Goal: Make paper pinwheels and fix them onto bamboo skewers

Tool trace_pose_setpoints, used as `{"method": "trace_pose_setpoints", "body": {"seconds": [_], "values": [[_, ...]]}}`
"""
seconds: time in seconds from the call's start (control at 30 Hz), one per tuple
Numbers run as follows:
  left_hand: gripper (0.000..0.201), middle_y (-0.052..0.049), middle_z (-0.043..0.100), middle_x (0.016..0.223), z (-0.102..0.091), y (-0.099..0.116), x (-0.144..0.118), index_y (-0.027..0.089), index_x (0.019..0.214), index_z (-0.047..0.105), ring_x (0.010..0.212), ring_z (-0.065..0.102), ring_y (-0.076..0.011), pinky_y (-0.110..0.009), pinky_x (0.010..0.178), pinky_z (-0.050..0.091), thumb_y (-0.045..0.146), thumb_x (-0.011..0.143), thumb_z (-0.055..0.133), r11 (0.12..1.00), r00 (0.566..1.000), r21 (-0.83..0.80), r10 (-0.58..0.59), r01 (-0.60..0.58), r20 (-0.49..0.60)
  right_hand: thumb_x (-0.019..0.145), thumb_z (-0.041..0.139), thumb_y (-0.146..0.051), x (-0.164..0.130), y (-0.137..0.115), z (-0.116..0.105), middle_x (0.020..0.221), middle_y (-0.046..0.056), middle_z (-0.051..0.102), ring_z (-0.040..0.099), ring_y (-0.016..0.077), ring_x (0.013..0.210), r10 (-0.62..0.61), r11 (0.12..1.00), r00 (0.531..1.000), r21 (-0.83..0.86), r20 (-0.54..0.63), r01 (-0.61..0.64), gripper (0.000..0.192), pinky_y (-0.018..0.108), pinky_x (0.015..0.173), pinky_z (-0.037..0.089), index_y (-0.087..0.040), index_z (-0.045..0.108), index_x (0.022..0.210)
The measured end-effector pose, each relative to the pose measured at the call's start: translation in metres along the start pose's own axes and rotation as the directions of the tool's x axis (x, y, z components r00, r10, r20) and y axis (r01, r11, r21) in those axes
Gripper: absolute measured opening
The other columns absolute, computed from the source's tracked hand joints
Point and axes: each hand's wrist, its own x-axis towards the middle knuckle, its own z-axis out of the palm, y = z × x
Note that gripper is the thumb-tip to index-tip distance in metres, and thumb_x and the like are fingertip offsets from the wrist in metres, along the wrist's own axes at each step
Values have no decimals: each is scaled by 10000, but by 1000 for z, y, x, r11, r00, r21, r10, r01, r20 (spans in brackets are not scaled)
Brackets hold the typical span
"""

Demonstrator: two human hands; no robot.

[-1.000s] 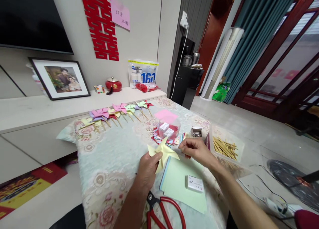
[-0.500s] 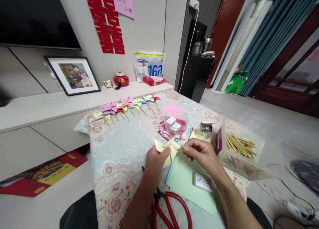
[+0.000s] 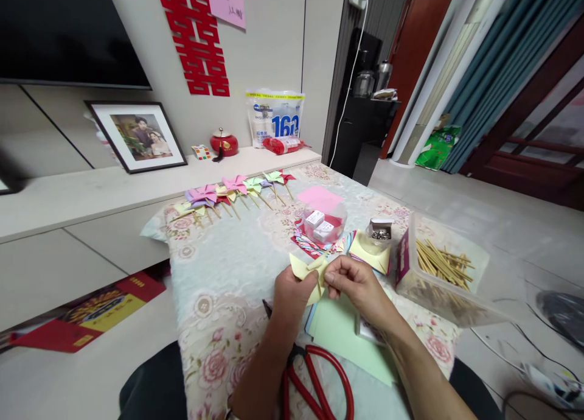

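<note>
A pale yellow paper pinwheel, partly folded, is held up over the near part of the table. My left hand grips it from the left, thumb across its middle. On its right side, my right hand pinches a folded corner inward with thumb and fingertips. Beneath the hands lies a stack of pale green paper sheets, with a small white box partly hidden by my right forearm. Red-handled scissors rest below my left wrist, their blades partly covered by that arm.
Finished pinwheels on sticks lie along the far edge. A clear round container holds small white boxes. An open box of metal pins stands near yellow paper squares. At right is a plastic bin of thin sticks.
My right hand has moved slightly left, bringing the pinwheel's right corner in toward its middle. My left hand keeps its grip. The view has shifted slightly.
</note>
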Motion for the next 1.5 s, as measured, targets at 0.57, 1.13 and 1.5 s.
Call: {"method": "trace_pose_setpoints", "body": {"seconds": [0.57, 1.13, 1.5], "values": [[227, -37, 717, 705, -2, -3, 0, 122, 815, 720, 657, 634, -203, -273, 603, 480, 257, 641, 663, 970, 993, 229, 101, -83, -67, 828, 656, -222, -4, 14, 10, 757, 6, 663, 575, 147, 670, -165, 944, 985, -298, -50, 143, 105, 262, 634, 437, -201, 736, 893], [219, -55, 736, 720, -2, 2, 0, 126, 800, 716, 659, 645, -205, -277, 601, 487, 283, 660, 654, 977, 987, 203, 89, -60, -137, 903, 568, -162, -10, 1, 14, 766, 22, 627, 582, 163, 703, -341, 778, 940, -562, -1, 281, 138, 277, 663, 421, -185, 667, 810], [304, -65, 773, 821, 3, 16, -8, 109, 888, 727, 706, 692, -205, -262, 623, 514, 277, 635, 723, 999, 1000, -50, 15, -16, -26, 940, 544, -200, -12, -4, 6, 823, 45, 592, 565, 206, 809, -399, 688, 917, -664, -8, 293, 160, 332, 726, 446, -208, 641, 812]]}}
